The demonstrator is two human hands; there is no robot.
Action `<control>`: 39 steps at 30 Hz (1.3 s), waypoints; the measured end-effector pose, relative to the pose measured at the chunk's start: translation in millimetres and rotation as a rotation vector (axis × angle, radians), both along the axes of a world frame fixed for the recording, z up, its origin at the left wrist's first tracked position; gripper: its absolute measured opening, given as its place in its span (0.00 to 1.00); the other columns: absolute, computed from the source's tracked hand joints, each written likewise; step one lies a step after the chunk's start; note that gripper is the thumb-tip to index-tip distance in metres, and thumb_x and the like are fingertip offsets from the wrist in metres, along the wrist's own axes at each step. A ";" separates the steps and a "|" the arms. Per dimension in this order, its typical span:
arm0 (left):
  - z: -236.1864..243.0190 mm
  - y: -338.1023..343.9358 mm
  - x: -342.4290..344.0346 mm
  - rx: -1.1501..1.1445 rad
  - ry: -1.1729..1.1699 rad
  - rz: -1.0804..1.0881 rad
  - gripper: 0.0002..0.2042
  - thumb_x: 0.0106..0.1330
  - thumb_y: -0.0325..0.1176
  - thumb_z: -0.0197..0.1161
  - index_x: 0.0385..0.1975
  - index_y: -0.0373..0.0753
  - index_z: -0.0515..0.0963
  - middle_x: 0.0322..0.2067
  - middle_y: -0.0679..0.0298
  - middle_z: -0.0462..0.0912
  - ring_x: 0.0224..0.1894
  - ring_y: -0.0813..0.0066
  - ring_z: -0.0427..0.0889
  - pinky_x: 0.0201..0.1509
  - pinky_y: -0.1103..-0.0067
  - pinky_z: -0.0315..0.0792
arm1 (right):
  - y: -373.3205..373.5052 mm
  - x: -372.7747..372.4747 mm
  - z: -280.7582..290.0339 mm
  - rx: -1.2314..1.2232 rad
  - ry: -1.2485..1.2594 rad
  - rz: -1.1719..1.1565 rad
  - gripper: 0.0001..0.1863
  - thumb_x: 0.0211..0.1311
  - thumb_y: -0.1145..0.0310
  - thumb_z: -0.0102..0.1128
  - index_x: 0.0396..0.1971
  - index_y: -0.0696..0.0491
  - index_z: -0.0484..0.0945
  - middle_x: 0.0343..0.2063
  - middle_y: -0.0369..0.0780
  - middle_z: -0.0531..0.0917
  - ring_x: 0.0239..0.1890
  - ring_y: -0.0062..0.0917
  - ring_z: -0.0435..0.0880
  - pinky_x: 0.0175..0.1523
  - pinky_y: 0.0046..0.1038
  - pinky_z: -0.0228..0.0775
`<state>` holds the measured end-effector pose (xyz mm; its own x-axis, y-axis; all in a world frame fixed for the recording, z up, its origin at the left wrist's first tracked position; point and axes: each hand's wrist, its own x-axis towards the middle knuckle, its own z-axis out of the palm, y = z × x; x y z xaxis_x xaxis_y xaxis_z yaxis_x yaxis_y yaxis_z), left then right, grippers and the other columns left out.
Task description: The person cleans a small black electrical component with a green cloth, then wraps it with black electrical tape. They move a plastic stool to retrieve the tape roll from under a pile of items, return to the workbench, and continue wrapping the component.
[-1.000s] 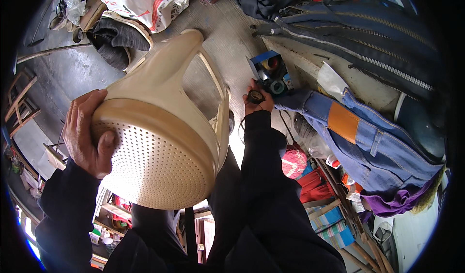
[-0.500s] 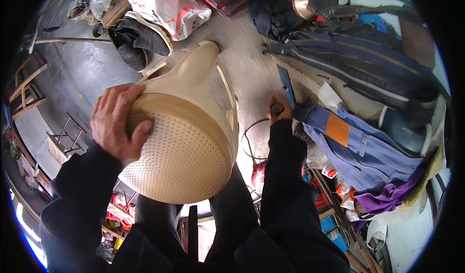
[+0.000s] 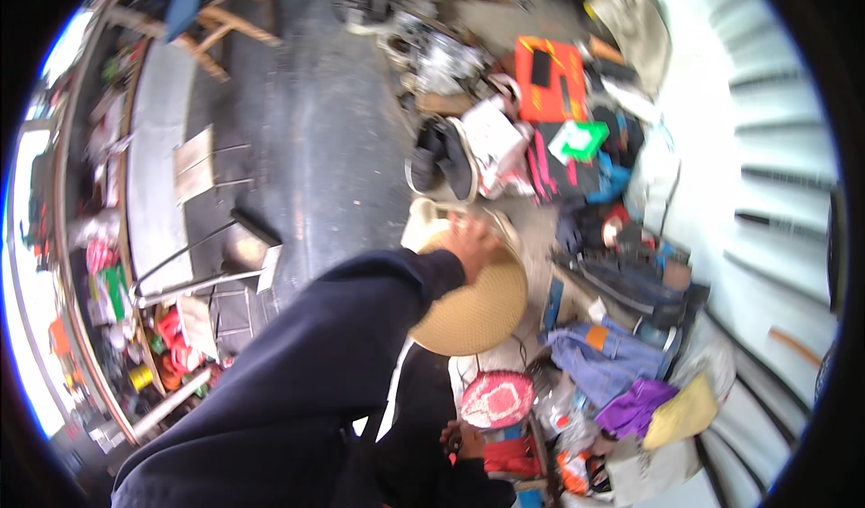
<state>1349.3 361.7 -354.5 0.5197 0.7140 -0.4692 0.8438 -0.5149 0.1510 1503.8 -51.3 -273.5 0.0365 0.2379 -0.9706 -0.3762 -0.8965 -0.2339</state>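
A cream and tan saddle-shaped thing [image 3: 482,314] with a dotted, domed face stands in the middle of the view. My left hand [image 3: 471,245], smeared a little by motion, grips its upper part with bent fingers. Part of its pale narrow end [image 3: 423,222] shows beyond the hand. Low in the view, close to my legs, my right hand [image 3: 467,439] is closed around something small and dark that I cannot make out. My left sleeve hides much of the area before me.
Black shoes [image 3: 441,158] and a white bag [image 3: 496,139] lie beyond the saddle-shaped thing. To the right are a dark bag [image 3: 622,278], blue jeans [image 3: 590,359] and a purple cloth [image 3: 635,406]. A red and white round seat [image 3: 497,399] is nearer. Folding chairs [image 3: 243,247] stand at left.
The view has swung, so the saddle-shaped thing appears smaller and further right. My left arm now reaches across to it. My right hand has drawn back toward my body.
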 end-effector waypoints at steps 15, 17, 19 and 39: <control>334.7 -276.7 -201.8 -0.316 -1.064 0.689 0.30 0.69 0.35 0.64 0.71 0.44 0.66 0.57 0.54 0.76 0.56 0.52 0.81 0.57 0.65 0.77 | 212.7 -137.2 248.3 0.565 0.426 0.744 0.37 0.56 0.76 0.54 0.69 0.63 0.61 0.56 0.49 0.77 0.56 0.36 0.81 0.59 0.34 0.76; 347.8 -281.1 -210.8 -0.192 -1.194 0.782 0.26 0.69 0.35 0.63 0.68 0.41 0.70 0.56 0.54 0.76 0.56 0.56 0.82 0.59 0.68 0.77 | 227.7 -169.2 267.4 0.604 0.499 0.841 0.41 0.57 0.76 0.55 0.73 0.64 0.56 0.60 0.49 0.74 0.59 0.35 0.79 0.66 0.33 0.70; 355.0 -282.0 -222.3 -0.144 -1.289 0.918 0.22 0.70 0.34 0.63 0.63 0.39 0.74 0.54 0.55 0.78 0.54 0.60 0.83 0.58 0.69 0.77 | 240.1 -199.9 280.5 0.617 0.546 0.955 0.42 0.58 0.74 0.56 0.74 0.63 0.54 0.62 0.49 0.72 0.61 0.34 0.77 0.66 0.32 0.69; 419.4 -237.7 -455.0 0.159 -2.058 1.295 0.12 0.70 0.31 0.68 0.48 0.36 0.74 0.41 0.67 0.82 0.42 0.81 0.79 0.48 0.79 0.75 | 329.8 -477.6 359.3 1.069 0.488 1.224 0.14 0.70 0.70 0.65 0.51 0.60 0.81 0.36 0.40 0.88 0.31 0.20 0.86 0.36 0.22 0.79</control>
<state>894.3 124.0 64.9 -0.4787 0.8729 -0.0943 -0.4824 -0.1718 0.8589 1026.2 278.5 85.8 -0.8835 0.4056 -0.2342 0.1518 -0.2251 -0.9624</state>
